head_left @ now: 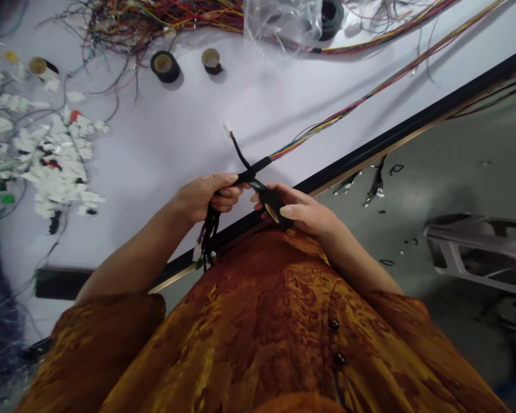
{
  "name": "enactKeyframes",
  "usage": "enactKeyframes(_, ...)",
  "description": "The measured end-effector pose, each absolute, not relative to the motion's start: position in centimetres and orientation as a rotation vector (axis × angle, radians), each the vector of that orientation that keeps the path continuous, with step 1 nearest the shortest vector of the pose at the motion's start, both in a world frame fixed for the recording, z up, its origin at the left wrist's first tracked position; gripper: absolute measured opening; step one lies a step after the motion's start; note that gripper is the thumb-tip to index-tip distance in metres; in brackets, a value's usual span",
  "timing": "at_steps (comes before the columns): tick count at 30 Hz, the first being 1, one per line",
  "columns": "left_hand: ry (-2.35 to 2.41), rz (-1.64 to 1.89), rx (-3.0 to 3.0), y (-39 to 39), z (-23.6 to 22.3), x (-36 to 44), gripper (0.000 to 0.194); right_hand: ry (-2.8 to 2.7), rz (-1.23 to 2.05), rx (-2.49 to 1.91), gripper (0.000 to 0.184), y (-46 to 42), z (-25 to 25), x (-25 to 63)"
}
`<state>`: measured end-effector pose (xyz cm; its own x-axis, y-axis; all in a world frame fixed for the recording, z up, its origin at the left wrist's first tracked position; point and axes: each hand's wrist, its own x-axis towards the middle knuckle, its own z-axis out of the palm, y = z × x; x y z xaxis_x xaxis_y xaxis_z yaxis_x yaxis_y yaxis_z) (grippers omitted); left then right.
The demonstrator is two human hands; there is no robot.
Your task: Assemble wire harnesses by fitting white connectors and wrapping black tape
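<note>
My left hand point(205, 198) grips a wire harness point(253, 170) at a section wrapped in black tape. Coloured wires run from that section towards the upper right, and a thin black branch ends in a small white connector point(227, 128). Black-wrapped ends with white connectors point(208, 244) hang below my left hand. My right hand point(303, 209) holds a roll of black electrical tape point(275, 207), partly hidden by my fingers. A short strip of tape seems to link the roll to the harness. The two hands are close together.
A white table point(189, 126) with a black edge point(395, 133) holds tape rolls point(165, 66), tangled wires point(155, 17), a plastic bag point(281, 23) and a heap of white-tagged connectors point(51, 155). Wire pieces point(376, 183) and a grey metal frame point(477, 246) lie on the floor.
</note>
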<state>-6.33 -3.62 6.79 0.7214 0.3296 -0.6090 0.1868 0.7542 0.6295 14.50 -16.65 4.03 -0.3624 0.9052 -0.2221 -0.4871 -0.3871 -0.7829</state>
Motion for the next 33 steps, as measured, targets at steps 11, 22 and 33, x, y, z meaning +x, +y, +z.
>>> enactKeyframes(11,0.885,0.054,0.677,-3.2,6.7,-6.2,0.035,-0.655,1.860,-0.825,0.027,-15.1,3.1,13.1)
enactKeyframes(22,0.852,0.088,0.777,-4.2,6.6,-6.4,0.037,-0.664,1.869,-0.926,0.019,-14.2,1.3,14.7)
enactKeyframes(33,0.979,0.251,1.459,-4.8,6.2,-6.3,0.031,-0.547,1.868,-0.925,0.027,-15.9,4.3,13.9)
